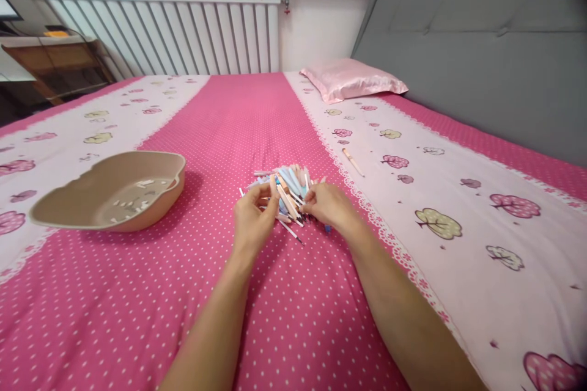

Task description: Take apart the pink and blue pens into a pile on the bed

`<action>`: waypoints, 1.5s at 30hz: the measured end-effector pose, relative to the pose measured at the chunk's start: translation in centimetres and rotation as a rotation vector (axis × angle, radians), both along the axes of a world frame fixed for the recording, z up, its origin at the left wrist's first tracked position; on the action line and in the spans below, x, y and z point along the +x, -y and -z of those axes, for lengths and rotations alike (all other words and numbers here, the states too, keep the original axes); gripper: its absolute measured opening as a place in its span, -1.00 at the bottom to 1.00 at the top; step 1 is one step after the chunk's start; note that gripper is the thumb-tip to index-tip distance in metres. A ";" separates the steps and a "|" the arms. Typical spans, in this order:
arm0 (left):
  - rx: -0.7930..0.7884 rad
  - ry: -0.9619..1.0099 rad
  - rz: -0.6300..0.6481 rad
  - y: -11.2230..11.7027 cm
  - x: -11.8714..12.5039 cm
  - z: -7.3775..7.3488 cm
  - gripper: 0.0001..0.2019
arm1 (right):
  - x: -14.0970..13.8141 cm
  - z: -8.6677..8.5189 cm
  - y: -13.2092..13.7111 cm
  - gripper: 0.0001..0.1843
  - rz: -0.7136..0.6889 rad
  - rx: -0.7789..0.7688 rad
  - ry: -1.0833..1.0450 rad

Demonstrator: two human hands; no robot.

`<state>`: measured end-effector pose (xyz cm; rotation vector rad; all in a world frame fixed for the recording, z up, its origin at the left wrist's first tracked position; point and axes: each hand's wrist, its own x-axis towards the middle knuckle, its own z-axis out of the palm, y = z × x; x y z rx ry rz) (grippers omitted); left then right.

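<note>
In front of me a pile of pens (pixel 293 178) lies on the pink dotted bedspread, with pale blue, peach and pink barrels and thin white refills mixed together. My left hand (pixel 255 215) is at the pile's left side, its thumb and fingers closed on an upright peach pen barrel (pixel 274 186). Against the right side of the pile, my right hand (pixel 329 204) is pinched shut, and its fingertips hide what they hold. One thin white refill (pixel 291 232) with a dark tip sticks out toward me below the pile.
A beige plastic basin (pixel 158 217) with several small white pieces inside stands on the left. A single peach pen (pixel 353 162) lies right of the pile. Farther back are a pink pillow (pixel 353 78), a grey headboard (pixel 481 43) and a white radiator (pixel 183 36).
</note>
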<state>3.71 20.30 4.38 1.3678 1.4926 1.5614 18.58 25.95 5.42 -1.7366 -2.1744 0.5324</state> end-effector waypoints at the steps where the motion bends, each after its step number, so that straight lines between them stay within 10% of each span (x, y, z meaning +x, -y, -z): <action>1: 0.005 0.010 0.001 0.0 0.0 -0.1 -0.76 | -0.2 0.2 0.1 -0.82 -0.014 -0.022 0.037; 12: -0.011 0.012 -0.012 0.1 0.1 0.0 -0.78 | -0.3 -0.4 0.7 -0.82 -0.092 0.012 -0.006; 22: 0.046 -0.221 0.026 0.6 0.9 -0.6 -0.81 | 0.4 -4.3 1.8 -0.85 -0.154 0.153 -1.110; 45: 0.069 -0.356 0.075 0.7 1.1 -0.3 -0.81 | -0.5 -3.7 2.1 -0.60 -0.132 0.333 -1.003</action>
